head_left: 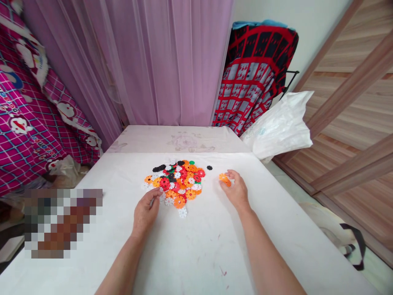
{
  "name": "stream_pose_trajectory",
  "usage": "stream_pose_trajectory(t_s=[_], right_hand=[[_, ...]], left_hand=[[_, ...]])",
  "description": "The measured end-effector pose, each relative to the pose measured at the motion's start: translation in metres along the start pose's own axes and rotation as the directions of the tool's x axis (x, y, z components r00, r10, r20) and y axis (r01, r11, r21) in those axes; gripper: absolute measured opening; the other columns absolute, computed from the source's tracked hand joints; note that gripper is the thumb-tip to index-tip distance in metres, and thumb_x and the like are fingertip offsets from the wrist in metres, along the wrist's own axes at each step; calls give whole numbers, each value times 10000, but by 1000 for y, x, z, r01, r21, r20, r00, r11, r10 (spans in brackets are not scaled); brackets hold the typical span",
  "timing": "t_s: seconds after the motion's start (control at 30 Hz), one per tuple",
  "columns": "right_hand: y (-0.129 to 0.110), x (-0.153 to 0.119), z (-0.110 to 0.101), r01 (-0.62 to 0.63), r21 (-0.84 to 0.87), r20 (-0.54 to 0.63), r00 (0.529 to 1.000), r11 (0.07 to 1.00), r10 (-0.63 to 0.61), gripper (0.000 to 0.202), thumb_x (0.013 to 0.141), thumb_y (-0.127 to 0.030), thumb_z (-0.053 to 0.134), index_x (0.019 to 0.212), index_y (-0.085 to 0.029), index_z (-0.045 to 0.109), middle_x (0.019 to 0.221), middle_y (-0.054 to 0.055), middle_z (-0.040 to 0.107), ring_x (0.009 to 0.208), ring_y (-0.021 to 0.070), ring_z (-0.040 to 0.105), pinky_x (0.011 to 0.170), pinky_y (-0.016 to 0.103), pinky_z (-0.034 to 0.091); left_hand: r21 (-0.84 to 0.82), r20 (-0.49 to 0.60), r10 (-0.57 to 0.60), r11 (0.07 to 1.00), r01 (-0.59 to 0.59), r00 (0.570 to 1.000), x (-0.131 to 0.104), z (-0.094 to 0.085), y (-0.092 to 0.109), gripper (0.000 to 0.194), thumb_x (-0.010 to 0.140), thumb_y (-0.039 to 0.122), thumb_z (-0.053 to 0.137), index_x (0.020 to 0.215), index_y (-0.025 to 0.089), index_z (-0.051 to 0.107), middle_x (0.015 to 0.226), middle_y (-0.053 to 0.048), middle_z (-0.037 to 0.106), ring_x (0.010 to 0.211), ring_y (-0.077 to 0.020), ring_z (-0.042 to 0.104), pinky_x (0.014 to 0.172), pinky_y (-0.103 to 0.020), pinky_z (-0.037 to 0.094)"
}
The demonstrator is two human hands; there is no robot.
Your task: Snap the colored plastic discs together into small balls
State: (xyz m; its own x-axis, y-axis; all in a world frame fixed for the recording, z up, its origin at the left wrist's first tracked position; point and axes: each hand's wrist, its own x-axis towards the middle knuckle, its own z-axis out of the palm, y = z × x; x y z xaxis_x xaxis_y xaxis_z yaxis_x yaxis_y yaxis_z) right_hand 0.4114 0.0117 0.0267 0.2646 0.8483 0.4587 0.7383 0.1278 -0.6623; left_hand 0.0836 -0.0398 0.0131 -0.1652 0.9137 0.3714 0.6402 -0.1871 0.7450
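Note:
A heap of notched plastic snowflake discs point(181, 180) in orange, red, white, black, green and yellow lies on the white table. My left hand point(146, 209) is at the heap's near left edge, thumb and fingers bent together with a small white snowflake disc point(161, 189) at their tips. To the right of the heap, my right hand point(236, 189) pinches orange snowflake discs point(225, 179); they overlap, and my fingers partly cover them. A lone black disc point(209, 167) lies between the heap and my right hand.
The white table point(190, 254) has a flowered panel point(184, 139) at its far end. Purple curtains point(172, 61) hang behind it. At the right are a white plastic bag point(279, 123) and a red-and-black cloth point(254, 69). A blurred-out patch point(63, 223) covers the left side.

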Motion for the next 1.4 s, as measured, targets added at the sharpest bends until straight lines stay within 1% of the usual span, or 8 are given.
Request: stream_pose_trajectory(t_s=[0.1,0.2,0.37,0.53,0.67,1.0,1.2,1.4], right_hand=[[25,6,-9,-112,-30,-31,993,993,111,506,655,-400,623,1114,-207,530,985,61,682,926,241,599,871,430,442],[32,6,-8,-143,-39,-8,990,989,143,509,652,-384,616,1123,-214,524,966,47,683,936,239,605,873,426,439],[32,5,-2,-135,-82,30,990,987,138,540,657,-371,623,1166,-227,510,961,28,686,954,236,606,870,417,442],[34,3,-3,-110,-119,47,992,987,116,525,683,-362,606,1181,-222,514,992,32,683,952,228,608,869,401,442],[35,3,-2,-112,-116,37,992,987,117,514,673,-357,615,1164,-228,530,976,25,686,923,221,612,852,388,448],[34,4,-2,-109,-145,70,990,983,120,530,667,-344,621,1177,-222,540,986,38,692,930,237,610,861,413,448],[34,3,-1,-76,-124,52,995,989,83,511,679,-358,615,1171,-237,548,982,26,691,935,229,610,861,403,449],[35,3,0,-93,-149,51,993,984,102,519,672,-368,617,1169,-228,560,1003,36,688,937,237,610,863,416,451]], left_hand=[[-8,1,3,1000,-3,1000,0,-1,1,256,831,339,453,935,230,660,1101,-40,702,1040,-193,646,951,-350,494],[-12,0,-7,1000,7,1000,0,-1,2,256,826,338,457,937,226,658,1095,-42,704,1046,-196,643,960,-357,489],[-16,-4,-19,1000,19,1000,1,-2,3,246,812,336,464,910,239,667,1077,-29,710,1043,-200,645,962,-358,490],[-11,-7,-23,1000,23,1000,-1,-1,-1,249,809,342,473,917,232,669,1098,-39,703,1046,-206,644,963,-365,489],[-6,-2,-24,1000,24,1000,-1,0,-3,266,823,353,462,931,228,670,1113,-48,697,1051,-209,642,966,-376,486],[-5,10,-50,999,50,999,-1,-1,-2,263,821,360,469,930,236,674,1132,-48,692,1063,-214,638,962,-382,487],[-10,-2,-29,1000,29,1000,-1,0,-4,261,819,360,472,932,234,671,1113,-44,698,1052,-209,641,970,-376,482],[3,3,-12,1000,12,1000,0,-2,2,256,823,342,460,930,233,665,1103,-43,702,1046,-207,644,950,-369,497]])
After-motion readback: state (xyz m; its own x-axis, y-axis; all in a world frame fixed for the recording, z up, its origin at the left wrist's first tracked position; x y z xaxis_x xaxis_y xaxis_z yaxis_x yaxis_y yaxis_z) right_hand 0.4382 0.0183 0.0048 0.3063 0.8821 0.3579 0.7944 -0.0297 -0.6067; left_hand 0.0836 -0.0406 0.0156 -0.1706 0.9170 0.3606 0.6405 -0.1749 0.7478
